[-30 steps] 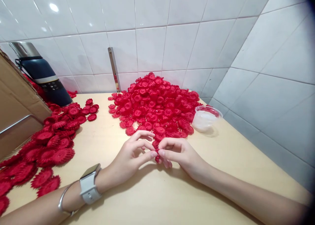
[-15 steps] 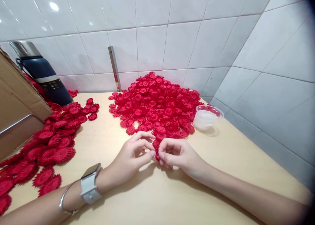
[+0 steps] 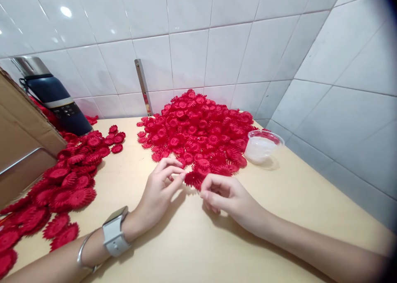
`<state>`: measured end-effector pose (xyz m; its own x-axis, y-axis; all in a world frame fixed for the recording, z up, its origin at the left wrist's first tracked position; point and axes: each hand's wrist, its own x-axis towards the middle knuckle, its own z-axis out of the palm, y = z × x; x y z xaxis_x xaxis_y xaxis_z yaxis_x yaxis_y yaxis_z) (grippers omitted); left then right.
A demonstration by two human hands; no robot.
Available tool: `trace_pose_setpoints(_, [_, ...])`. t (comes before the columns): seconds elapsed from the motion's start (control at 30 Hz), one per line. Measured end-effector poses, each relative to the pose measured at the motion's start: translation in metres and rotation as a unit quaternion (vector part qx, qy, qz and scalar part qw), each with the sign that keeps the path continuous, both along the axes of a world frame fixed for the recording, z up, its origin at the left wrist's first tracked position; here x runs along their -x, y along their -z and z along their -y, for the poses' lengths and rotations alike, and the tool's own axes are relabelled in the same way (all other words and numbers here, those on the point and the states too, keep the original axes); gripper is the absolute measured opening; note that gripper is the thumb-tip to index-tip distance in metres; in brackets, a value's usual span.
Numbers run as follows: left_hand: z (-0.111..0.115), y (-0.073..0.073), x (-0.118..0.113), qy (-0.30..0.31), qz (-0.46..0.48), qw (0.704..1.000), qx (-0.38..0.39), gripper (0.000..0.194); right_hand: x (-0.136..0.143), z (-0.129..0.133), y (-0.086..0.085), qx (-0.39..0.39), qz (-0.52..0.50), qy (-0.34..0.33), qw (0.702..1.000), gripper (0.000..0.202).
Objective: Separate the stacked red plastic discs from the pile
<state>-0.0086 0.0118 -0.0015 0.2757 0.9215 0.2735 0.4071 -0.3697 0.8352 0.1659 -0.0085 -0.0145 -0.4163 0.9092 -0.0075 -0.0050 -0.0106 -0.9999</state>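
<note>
A red fringed felt piece (image 3: 194, 179) spans the gap between my two hands, low over the table in front of the big pile. My left hand (image 3: 159, 192) pinches its left end between thumb and forefinger, the other fingers loosely curved. At the opposite end, my right hand (image 3: 228, 194) is closed, thumb against bent forefinger, at the edge of the piece; its exact grip is partly hidden. Just beyond the fingers rises a heap of red fringed felt flowers (image 3: 198, 130), whose front edge overlaps the held piece in view.
A clear plastic tub (image 3: 262, 146) with white contents stands right of the heap. More red felt flowers (image 3: 74, 175) spread along the left, beside a cardboard box (image 3: 27, 130) and a dark blue bottle (image 3: 63, 97). A metal strip (image 3: 142, 86) leans on the tiled wall (image 3: 189, 60).
My left hand has moved left, away from my right hand. The red piece, earlier narrow and upright between the fingertips, now shows wider across the gap. My right hand has barely moved.
</note>
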Motion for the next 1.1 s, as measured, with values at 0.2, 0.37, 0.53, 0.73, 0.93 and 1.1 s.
trace_pose_setpoints(0.2, [0.011, -0.003, -0.002, 0.071, -0.065, 0.995, -0.039, 0.012, 0.003, 0.000, 0.000, -0.038, 0.073, 0.018, 0.996, 0.029])
trace_pose_setpoints(0.37, [0.013, -0.001, -0.003, 0.082, -0.076, 0.993, -0.045, 0.013, 0.003, 0.000, 0.000, -0.071, 0.091, -0.004, 0.993, 0.029])
trace_pose_setpoints(0.53, [0.014, 0.001, -0.005, 0.069, -0.076, 0.994, -0.041, 0.014, 0.002, 0.000, 0.001, -0.086, 0.114, 0.004, 0.990, 0.032])
trace_pose_setpoints(0.73, [0.016, 0.001, -0.006, 0.051, -0.088, 0.993, -0.054, 0.015, 0.002, 0.000, 0.000, -0.055, 0.093, -0.009, 0.994, 0.031])
trace_pose_setpoints(0.93, [0.014, 0.002, -0.006, 0.037, -0.094, 0.994, -0.043, 0.014, 0.003, 0.001, 0.000, -0.044, 0.070, -0.005, 0.997, 0.030])
trace_pose_setpoints(1.1, [0.013, 0.001, -0.004, 0.041, -0.075, 0.995, -0.045, 0.014, 0.003, 0.002, 0.001, -0.025, 0.042, -0.013, 0.999, 0.025])
